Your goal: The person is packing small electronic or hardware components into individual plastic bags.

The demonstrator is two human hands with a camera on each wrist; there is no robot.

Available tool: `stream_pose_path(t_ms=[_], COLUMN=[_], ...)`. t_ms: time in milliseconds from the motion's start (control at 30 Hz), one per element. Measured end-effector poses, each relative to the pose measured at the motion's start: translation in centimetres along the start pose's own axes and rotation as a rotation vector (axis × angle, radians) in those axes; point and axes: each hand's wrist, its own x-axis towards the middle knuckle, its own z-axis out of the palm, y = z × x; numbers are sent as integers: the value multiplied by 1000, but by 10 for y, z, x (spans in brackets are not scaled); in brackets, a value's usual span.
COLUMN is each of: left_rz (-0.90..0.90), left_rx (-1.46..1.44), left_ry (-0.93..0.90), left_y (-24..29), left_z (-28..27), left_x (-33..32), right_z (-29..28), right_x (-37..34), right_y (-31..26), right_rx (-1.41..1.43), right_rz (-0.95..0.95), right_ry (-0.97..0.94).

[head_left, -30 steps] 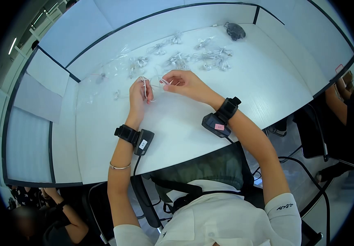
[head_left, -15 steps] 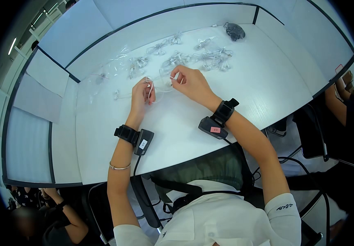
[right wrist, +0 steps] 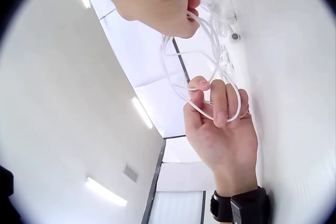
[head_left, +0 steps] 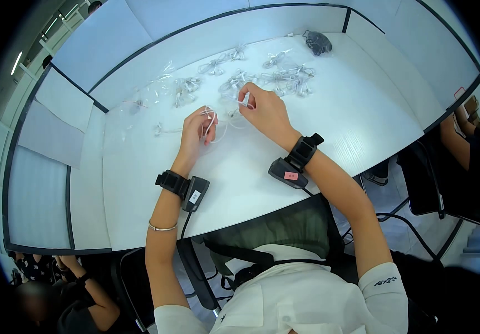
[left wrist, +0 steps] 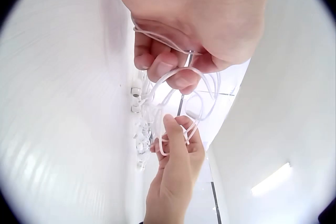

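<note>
A thin white cable [right wrist: 239, 100] runs in loose loops between the two hands above the white table [head_left: 357, 122]. Loops of it lie around the curled fingers of my left hand [head_left: 195, 131], best seen in the right wrist view. My right hand [head_left: 267, 108] pinches the cable between thumb and fingers, a little farther from me and to the right. Between the hands, slack strands hang in open curves. One end piece [head_left: 158, 129] lies on the table left of my left hand.
Several bundled white cables [head_left: 240, 83] in clear bags lie beyond the hands. A crumpled clear plastic bag [head_left: 162, 75] is at back left, a dark grey bagged item [head_left: 319, 43] at back right. Low white partitions [head_left: 223, 33] enclose the table; people sit nearby.
My right hand has moved away and rightward, holding the cable, so the gap between the hands has widened. My left hand has shifted slightly right, and the loops by its fingers have opened out.
</note>
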Motion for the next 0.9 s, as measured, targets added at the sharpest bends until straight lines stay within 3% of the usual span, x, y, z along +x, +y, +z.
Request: stream_pose_path(t_ms=[267,467,667,767,900], left_rz=[25,37,-9,-5,13], left_rx=[43,2,-24,-41,-47], left_ry=[151,338,269,195,189], left_y=[3,0,3,2,0], left_z=[0,-4,-7,-5,-5], left_x=[-1,-1,-2,-2,-2], right_z=[8,9,7,16,14], right_x=[1,2,2,-7,-2], right_y=[1,1,5,4,6], right_rx=[291,651,358,382,334], right_rz=[-72,-28,-72,-118,-131], right_ry=[-103,-354,-268,-250,-372])
